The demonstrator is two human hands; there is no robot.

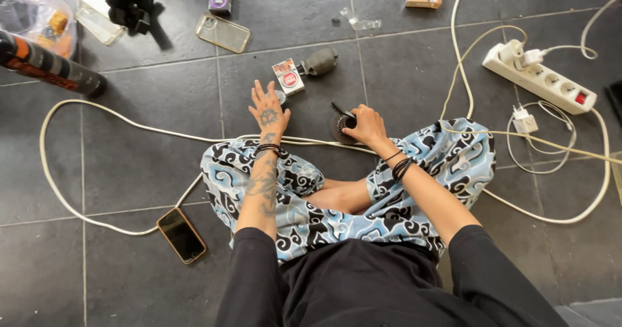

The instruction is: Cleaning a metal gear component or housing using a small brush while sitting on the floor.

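Red-white small box (289, 76) beyond left hand (268, 111)

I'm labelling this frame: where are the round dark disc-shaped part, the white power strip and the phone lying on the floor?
Round dark disc-shaped part (338, 128), head view, exposed left edge.
White power strip (551, 81), head view, socket row.
Phone (182, 235), head view, dark screen.

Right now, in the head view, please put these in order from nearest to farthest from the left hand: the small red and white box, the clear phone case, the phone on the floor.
From the left hand:
1. Small red and white box, just ahead of the fingers.
2. Clear phone case, farther ahead, slightly left.
3. Phone, back beside the left knee.
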